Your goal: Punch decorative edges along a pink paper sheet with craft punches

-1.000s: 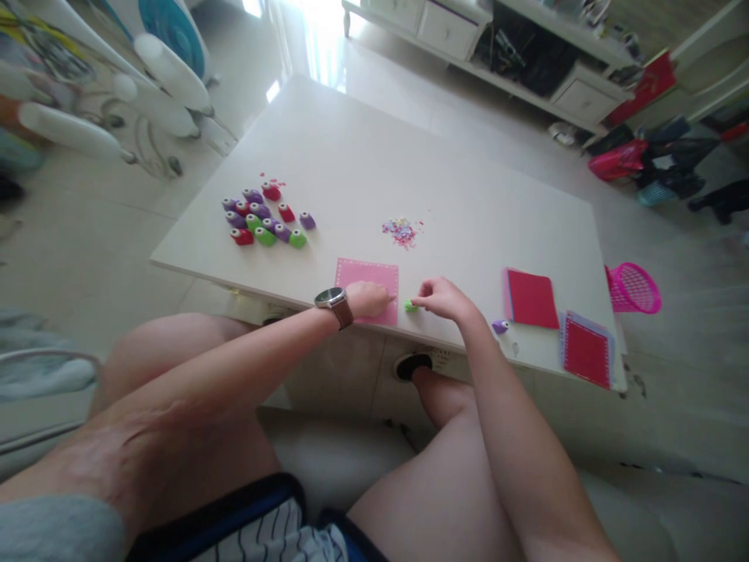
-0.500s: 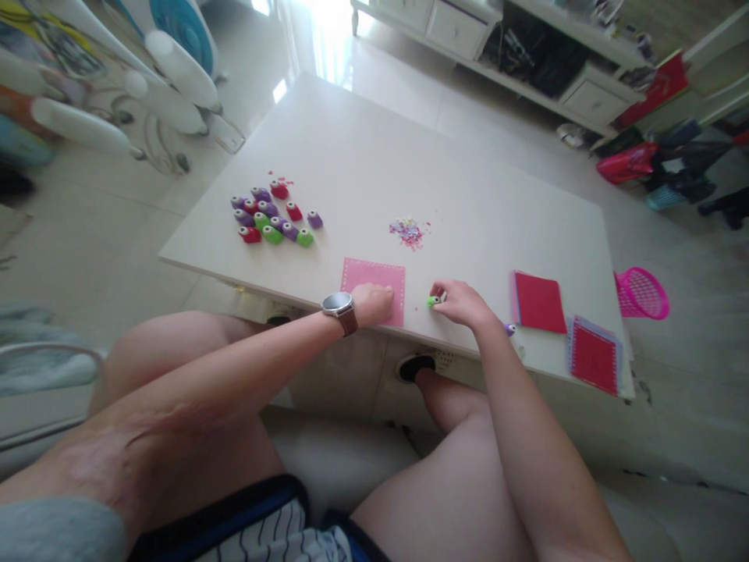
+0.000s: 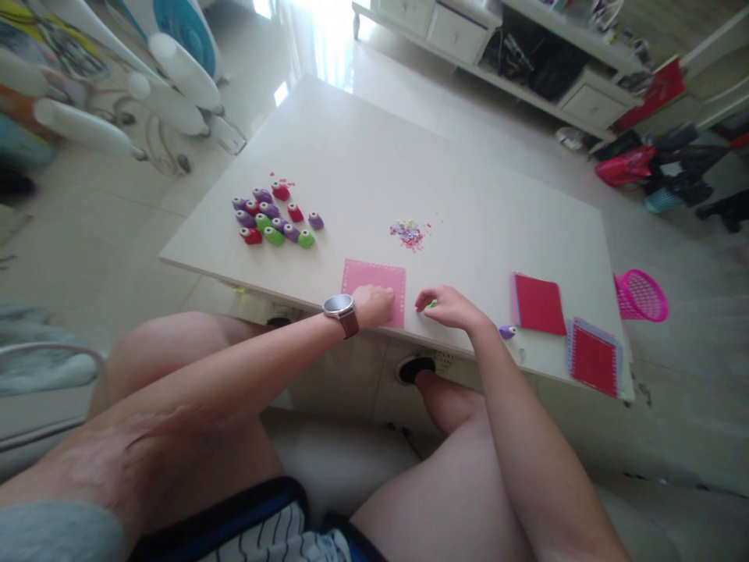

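My left hand (image 3: 373,304) lies flat on a pink paper sheet (image 3: 374,273) near the table's front edge. Small holes run along the sheet's borders. Just right of the sheet, my right hand (image 3: 448,306) is closed around a small green paper punch (image 3: 431,304), which its fingers mostly hide. Its fingertips touch down at the tabletop, where a tiny pink scrap lay. A purple punch (image 3: 506,332) lies by my right wrist. Several purple, red and green punches (image 3: 274,236) stand grouped at the left.
Small paper cut-outs (image 3: 408,234) are heaped mid-table. To the right lie a stack of red sheets (image 3: 539,304) and a pile of hole-edged sheets (image 3: 594,357). A pink basket (image 3: 644,295) stands beyond the right edge of the white table (image 3: 468,187).
My right hand has shifted slightly left, toward the pink sheet, and the green punch is now more covered by its fingers. My left hand has stayed on the sheet.
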{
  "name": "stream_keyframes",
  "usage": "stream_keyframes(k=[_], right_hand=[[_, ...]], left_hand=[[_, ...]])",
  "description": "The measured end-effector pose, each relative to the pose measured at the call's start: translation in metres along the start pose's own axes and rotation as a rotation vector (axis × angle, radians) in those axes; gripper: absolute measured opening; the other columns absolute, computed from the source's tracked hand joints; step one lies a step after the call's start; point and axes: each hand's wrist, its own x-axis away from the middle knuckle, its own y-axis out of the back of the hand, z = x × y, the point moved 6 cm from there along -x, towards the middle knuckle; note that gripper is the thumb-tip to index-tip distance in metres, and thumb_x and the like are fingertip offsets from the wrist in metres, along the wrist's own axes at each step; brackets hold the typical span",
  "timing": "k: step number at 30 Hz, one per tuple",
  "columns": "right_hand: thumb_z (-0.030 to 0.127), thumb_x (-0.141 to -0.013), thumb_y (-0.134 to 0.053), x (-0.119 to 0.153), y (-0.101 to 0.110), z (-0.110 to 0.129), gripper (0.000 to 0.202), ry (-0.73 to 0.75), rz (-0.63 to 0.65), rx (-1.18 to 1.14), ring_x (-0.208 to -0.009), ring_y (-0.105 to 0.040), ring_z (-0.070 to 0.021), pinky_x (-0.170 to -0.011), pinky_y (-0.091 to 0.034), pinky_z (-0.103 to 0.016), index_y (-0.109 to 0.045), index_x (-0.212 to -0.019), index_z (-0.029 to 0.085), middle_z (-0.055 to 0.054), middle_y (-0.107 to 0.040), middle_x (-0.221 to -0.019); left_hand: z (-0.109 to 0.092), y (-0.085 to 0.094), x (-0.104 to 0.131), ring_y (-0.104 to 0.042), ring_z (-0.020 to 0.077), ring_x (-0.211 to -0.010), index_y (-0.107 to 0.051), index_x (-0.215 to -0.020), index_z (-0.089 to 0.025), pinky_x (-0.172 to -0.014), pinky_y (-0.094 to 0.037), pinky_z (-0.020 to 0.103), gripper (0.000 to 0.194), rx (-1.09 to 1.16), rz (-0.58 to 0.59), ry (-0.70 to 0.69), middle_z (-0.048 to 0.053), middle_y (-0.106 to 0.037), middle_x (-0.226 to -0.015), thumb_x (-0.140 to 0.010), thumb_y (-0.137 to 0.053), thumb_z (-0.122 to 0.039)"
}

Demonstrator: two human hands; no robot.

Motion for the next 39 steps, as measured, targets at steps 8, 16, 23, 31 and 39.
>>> stream_keyframes(k=[8,16,23,31,39], right_hand=[[0.010,-0.082,-0.058,0.001,0.029,-0.005,0.049,-0.010,-0.425,-0.007,-0.121,-0.063,-0.0242,-0.106,-0.048,-0.037,-0.061,-0.131,0.015,-0.014,-0.066,-0.134],[0.010,-0.067,-0.075,0.006,0.011,-0.028,0.037,-0.087,-0.103,0.245,-0.093,-0.064,-0.0207,-0.082,-0.049,-0.028,-0.069,-0.103,0.017,-0.009,-0.070,-0.105],[0.006,-0.072,-0.062,0.004,0.019,-0.010,0.021,-0.002,-0.258,0.123,-0.076,-0.061,-0.0155,-0.069,-0.045,-0.024,-0.063,-0.090,0.018,-0.003,-0.068,-0.084],[0.022,-0.076,-0.072,-0.002,0.030,0.036,0.016,0.233,-0.395,-0.233,-0.077,-0.067,-0.0163,-0.071,-0.053,-0.027,-0.062,-0.088,0.019,-0.002,-0.069,-0.084],[0.010,-0.075,-0.066,-0.017,0.023,0.051,0.025,0.251,-0.403,-0.212,-0.087,-0.067,-0.0173,-0.076,-0.055,-0.029,-0.062,-0.099,0.018,-0.006,-0.068,-0.101]], left_hand=[[0.002,-0.004,-0.003,-0.074,0.0310,-0.104,-0.070,-0.115,-0.012,-0.084,-0.057,0.037,0.032,0.008,-0.026,-0.009,0.019,-0.076,-0.109,-0.091,-0.055,-0.025],[0.004,-0.008,-0.006,-0.074,0.0319,-0.104,-0.071,-0.110,-0.012,-0.086,-0.058,0.038,0.029,0.008,-0.036,-0.028,0.020,-0.076,-0.109,-0.089,-0.058,-0.026],[-0.005,-0.003,-0.011,-0.070,0.0287,-0.107,-0.060,-0.117,-0.015,-0.090,-0.055,0.038,0.029,0.214,-0.166,-0.070,0.017,-0.071,-0.119,-0.094,-0.056,-0.032],[0.004,0.026,-0.024,-0.066,0.0156,-0.082,-0.058,-0.105,-0.016,-0.070,-0.051,0.027,0.026,0.979,-0.263,-0.244,0.004,-0.069,-0.093,-0.082,-0.068,-0.018],[0.075,0.053,0.003,-0.064,0.0186,-0.080,-0.068,-0.095,-0.017,-0.073,-0.049,0.030,0.013,0.397,-0.432,0.006,0.006,-0.072,-0.088,-0.083,-0.065,-0.022]])
